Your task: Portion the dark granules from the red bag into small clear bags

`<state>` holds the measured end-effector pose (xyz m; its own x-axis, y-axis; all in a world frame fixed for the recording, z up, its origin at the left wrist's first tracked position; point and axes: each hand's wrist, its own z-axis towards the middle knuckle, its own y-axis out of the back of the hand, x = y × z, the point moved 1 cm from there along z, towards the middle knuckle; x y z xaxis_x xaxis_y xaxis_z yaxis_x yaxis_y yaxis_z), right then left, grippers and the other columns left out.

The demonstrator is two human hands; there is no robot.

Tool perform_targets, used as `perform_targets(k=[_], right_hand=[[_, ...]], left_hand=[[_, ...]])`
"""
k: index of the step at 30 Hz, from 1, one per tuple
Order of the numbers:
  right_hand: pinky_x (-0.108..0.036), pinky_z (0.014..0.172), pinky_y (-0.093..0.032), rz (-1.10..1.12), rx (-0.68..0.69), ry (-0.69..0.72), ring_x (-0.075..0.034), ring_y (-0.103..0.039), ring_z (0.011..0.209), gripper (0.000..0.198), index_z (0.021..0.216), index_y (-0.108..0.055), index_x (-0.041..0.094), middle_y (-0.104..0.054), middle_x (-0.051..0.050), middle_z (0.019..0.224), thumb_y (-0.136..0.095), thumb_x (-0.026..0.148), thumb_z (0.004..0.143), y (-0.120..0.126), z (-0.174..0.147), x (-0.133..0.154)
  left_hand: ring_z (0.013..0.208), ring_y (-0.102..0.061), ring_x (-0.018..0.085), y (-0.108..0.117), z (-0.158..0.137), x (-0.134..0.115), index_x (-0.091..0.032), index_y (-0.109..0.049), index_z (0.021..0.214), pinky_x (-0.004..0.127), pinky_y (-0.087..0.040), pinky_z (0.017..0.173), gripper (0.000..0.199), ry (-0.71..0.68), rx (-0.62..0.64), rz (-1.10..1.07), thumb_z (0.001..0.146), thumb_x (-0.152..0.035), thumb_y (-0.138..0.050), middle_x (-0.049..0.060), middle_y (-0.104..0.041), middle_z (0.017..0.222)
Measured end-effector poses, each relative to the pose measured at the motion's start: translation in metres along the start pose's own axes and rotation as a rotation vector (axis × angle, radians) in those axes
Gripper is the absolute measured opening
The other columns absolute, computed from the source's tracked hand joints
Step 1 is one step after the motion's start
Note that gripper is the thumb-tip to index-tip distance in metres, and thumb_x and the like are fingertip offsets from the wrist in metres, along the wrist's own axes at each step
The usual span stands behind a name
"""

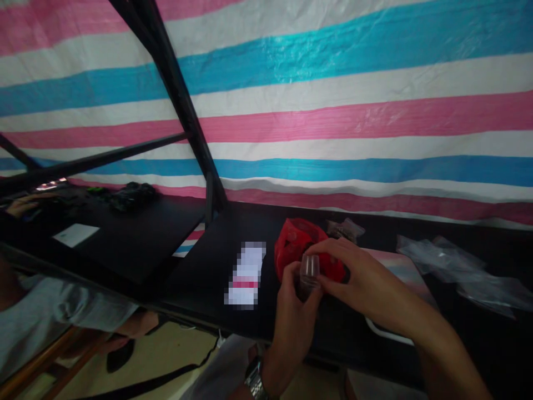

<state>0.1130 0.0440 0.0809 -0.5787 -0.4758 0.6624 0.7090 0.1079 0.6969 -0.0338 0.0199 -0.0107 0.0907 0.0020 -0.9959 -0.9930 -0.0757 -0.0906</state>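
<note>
A small clear container [310, 268], narrower at its top than lower down, is held between my two hands above the black table. My left hand [295, 304], with a metal watch on its wrist, is closed around its lower part. My right hand [343, 265] pinches it from the right, forefinger near the top and thumb by its side. What the container holds, if anything, I cannot make out. Just behind my hands is a red plastic bag [287, 244], partly hidden by them.
Clear plastic bags [441, 261] lie to the right; a small bag of dark bits [345, 229] sits behind. A pale flat panel [391, 266] is under my right forearm. A blurred-out paper [245, 278] lies left. Black frame bars [179, 94] rise left; another person's sleeve [91, 303] is beyond.
</note>
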Motion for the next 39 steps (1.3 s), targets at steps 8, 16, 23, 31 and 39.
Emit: perform_targets(k=[8,16,23,31,39], right_hand=[[-0.044,0.106,-0.05,-0.12,-0.137,-0.046,-0.026,-0.069,0.119,0.033,0.125,-0.071,0.028,-0.076,-0.005,0.128,-0.071,0.02,0.092,0.001,0.008,-0.013],[-0.05,0.101,-0.045,-0.552,0.067,-0.284,-0.036,-0.067,0.12,0.029,0.12,-0.075,0.019,-0.077,-0.014,0.126,-0.066,0.017,0.092,-0.034,0.025,-0.042],[-0.044,0.098,-0.045,-0.407,0.032,-0.301,-0.03,-0.071,0.115,0.022,0.112,-0.076,0.023,-0.081,-0.009,0.116,-0.068,0.02,0.092,-0.055,0.036,-0.044],[-0.033,0.087,-0.055,0.11,0.083,-0.352,-0.022,-0.078,0.096,0.019,0.103,-0.078,0.02,-0.084,-0.007,0.104,-0.067,0.02,0.088,-0.049,0.031,-0.05],[-0.032,0.079,-0.059,0.333,0.024,-0.411,-0.022,-0.077,0.09,0.022,0.106,-0.075,0.018,-0.083,-0.007,0.099,-0.065,0.03,0.09,-0.036,0.024,-0.073]], left_hand=[[0.091,-0.069,0.02,0.009,-0.004,0.0,-0.022,-0.061,0.12,0.032,-0.055,0.082,0.038,0.003,-0.064,0.078,0.087,-0.035,-0.074,0.004,-0.073,0.104],[0.106,-0.068,0.026,0.024,0.001,0.007,-0.021,-0.065,0.117,0.04,-0.053,0.096,0.035,-0.058,-0.195,0.22,0.087,-0.036,-0.074,0.008,-0.071,0.114],[0.099,-0.07,0.024,0.024,0.005,0.001,-0.02,-0.066,0.113,0.038,-0.054,0.092,0.032,-0.013,-0.169,0.173,0.089,-0.039,-0.073,0.008,-0.073,0.108],[0.096,-0.073,0.022,0.026,0.014,0.002,-0.02,-0.065,0.115,0.035,-0.057,0.089,0.032,-0.038,-0.165,0.084,0.09,-0.038,-0.071,0.006,-0.076,0.106],[0.096,-0.072,0.024,0.02,0.014,-0.005,-0.021,-0.066,0.113,0.036,-0.056,0.088,0.03,-0.052,-0.128,0.168,0.089,-0.038,-0.075,0.005,-0.076,0.104]])
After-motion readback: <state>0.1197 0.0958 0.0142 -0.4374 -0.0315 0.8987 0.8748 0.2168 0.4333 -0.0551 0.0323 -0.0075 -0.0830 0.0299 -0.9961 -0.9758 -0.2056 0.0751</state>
